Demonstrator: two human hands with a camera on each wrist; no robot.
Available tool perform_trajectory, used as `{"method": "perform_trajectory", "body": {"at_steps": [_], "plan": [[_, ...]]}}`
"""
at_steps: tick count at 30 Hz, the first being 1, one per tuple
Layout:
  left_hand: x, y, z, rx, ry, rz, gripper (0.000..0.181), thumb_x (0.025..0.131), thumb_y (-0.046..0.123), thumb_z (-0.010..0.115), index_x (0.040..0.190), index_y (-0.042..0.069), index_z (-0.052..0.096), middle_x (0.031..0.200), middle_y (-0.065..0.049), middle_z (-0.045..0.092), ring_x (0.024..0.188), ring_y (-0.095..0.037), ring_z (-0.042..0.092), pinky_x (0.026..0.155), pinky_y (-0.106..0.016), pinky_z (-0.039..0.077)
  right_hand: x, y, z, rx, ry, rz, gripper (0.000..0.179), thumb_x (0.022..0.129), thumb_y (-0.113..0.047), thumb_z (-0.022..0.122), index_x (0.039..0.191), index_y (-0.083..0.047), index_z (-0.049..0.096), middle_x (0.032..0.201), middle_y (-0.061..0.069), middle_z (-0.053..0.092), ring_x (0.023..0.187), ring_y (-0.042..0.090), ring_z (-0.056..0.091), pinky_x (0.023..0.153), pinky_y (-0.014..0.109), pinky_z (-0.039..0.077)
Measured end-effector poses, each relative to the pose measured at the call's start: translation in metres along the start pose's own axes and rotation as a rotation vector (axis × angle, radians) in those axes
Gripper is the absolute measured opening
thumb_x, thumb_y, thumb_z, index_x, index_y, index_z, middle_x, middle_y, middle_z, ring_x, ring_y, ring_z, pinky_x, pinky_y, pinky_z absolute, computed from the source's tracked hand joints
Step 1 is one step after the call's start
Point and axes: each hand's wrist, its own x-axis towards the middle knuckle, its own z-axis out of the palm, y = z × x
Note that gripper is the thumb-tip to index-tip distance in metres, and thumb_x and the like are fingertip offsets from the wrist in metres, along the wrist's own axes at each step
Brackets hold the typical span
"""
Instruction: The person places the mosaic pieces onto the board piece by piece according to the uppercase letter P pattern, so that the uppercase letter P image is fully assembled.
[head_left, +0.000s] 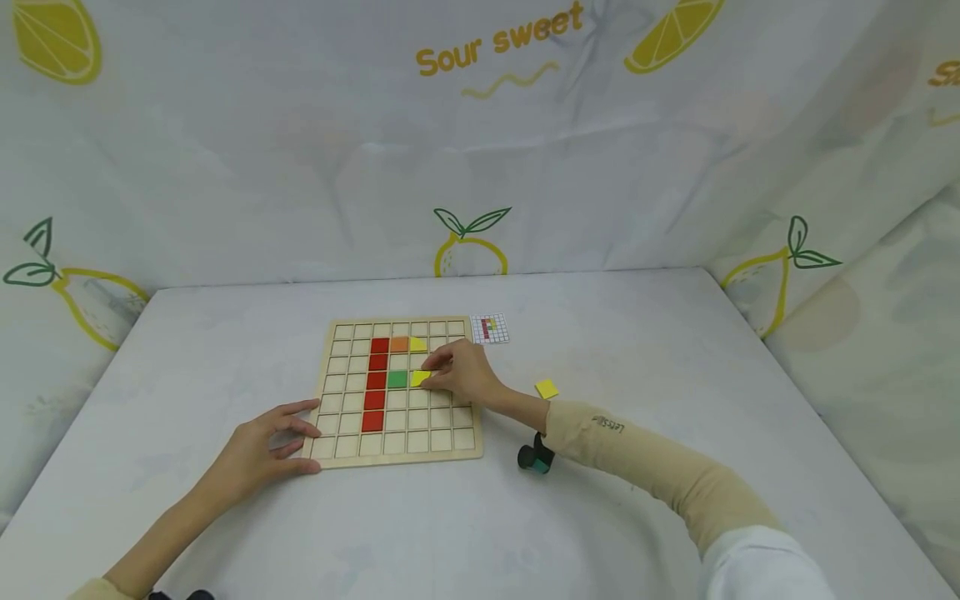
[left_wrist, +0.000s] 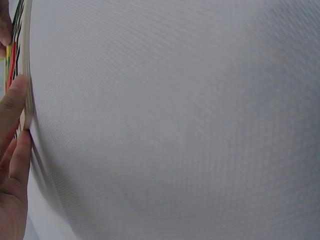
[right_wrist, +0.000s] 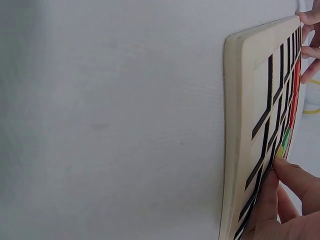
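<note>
A wooden grid board lies on the white table. Its tiles are a column of red tiles, an orange tile, a yellow tile that looks rounded on one side, and a green tile. My right hand pinches another yellow tile between thumb and finger, at the cell right of the green one. At the board's near left corner, my left hand touches the edge with spread fingers and thumb; the left wrist view shows its fingertips against the board's side.
A small pattern card with a coloured figure on a grid lies by the board's far right corner. A loose yellow tile rests on the table, beyond my right forearm. A lemon-printed curtain stands behind the table.
</note>
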Motion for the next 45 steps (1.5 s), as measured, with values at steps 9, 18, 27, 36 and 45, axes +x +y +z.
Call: {"method": "perform_trajectory", "body": {"at_steps": [9,18,27,36,45], "plan": [[0.0,-0.001,0.0,-0.008,-0.004,-0.019,0.038,0.062,0.015,0.088,0.094,0.007,0.069,0.137,-0.016,0.052,0.116,-0.037,0.054,0.083,-0.02,0.058,0.0,0.0,0.001,0.025,0.007,0.007,0.017,0.076,-0.003,0.08,0.091,0.001,0.072,0.086,0.009,0.07,0.073,0.013,0.065,0.066,0.016,0.058],[0.0,-0.001,0.001,-0.003,-0.001,-0.015,0.037,0.063,0.015,0.088,0.094,0.007,0.069,0.137,-0.015,0.052,0.115,-0.036,0.055,0.083,-0.02,0.058,0.0,0.001,0.003,0.052,0.028,-0.023,0.016,0.077,0.001,0.079,0.09,0.003,0.071,0.083,0.01,0.07,0.073,0.015,0.066,0.066,0.016,0.058],[0.0,0.002,0.001,0.006,0.0,-0.015,0.037,0.062,0.013,0.088,0.093,0.006,0.069,0.136,-0.016,0.053,0.115,-0.037,0.054,0.082,-0.019,0.058,-0.001,0.001,0.004,0.062,0.037,-0.036,0.015,0.077,0.002,0.078,0.09,0.003,0.071,0.083,0.01,0.07,0.072,0.014,0.065,0.064,0.014,0.056],[0.0,0.0,0.0,0.0,-0.003,-0.012,0.037,0.063,0.014,0.088,0.094,0.007,0.069,0.136,-0.015,0.052,0.115,-0.033,0.055,0.082,-0.02,0.058,-0.001,0.001,0.004,0.091,0.045,-0.003,0.019,0.076,0.002,0.078,0.093,0.003,0.07,0.087,0.012,0.07,0.074,0.017,0.066,0.067,0.017,0.058],[0.0,0.001,-0.001,-0.003,-0.016,-0.043,0.038,0.064,0.015,0.087,0.095,0.005,0.069,0.138,-0.015,0.051,0.116,-0.035,0.055,0.083,-0.021,0.058,-0.003,0.009,-0.006,0.245,-0.029,0.011,0.023,0.083,0.001,0.073,0.105,0.005,0.068,0.1,0.014,0.07,0.086,0.02,0.068,0.075,0.021,0.059]]}}
